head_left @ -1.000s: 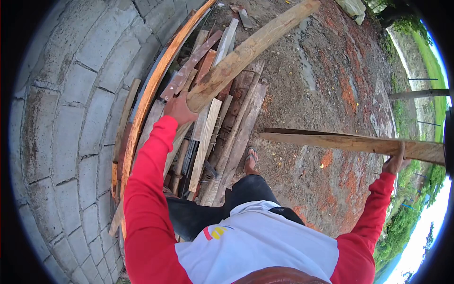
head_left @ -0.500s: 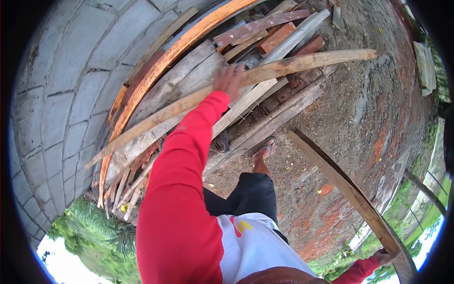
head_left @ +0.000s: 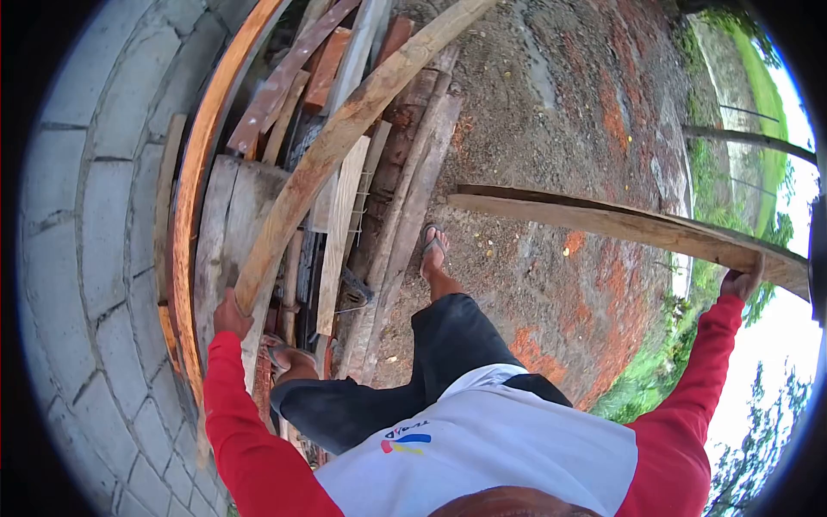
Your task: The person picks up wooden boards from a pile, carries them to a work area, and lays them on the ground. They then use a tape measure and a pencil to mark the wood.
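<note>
- Here's the left grip point(head_left: 231, 317), closed on the near end of a long plank point(head_left: 332, 142), with the fingers partly hidden.
- Over on the right, the right grip point(head_left: 743, 277) is folded around the edge of a second board point(head_left: 620, 226), near the picture's right side; how tightly, I can't tell.
- That long plank is brown, rough-grained and slightly darkened in patches, slanting across the woodpile from the hand to the top of the view.
- The second board shows a tan face and a dark, split-looking long edge, its free end reaching in above the gravel.
- Beneath the plank, it's all mixed timber: weathered grey boards point(head_left: 233, 198), a pale straight-grained strip point(head_left: 340, 241), a reddish piece with white specks point(head_left: 289, 77), and thin metal spikes point(head_left: 360, 207) sticking out beside the strip.
- Along the left, a bright orange-brown length point(head_left: 185, 207) bows through the lens, tight between the pile and the grey block wall point(head_left: 108, 233).
- Room to move opens on the right: gritty ground point(head_left: 534, 146) with brick-red smears, between the pile and the second board.
- Down below, one sandalled foot point(head_left: 433, 250) stands on that ground, the other point(head_left: 293, 358) among the timber.
</note>
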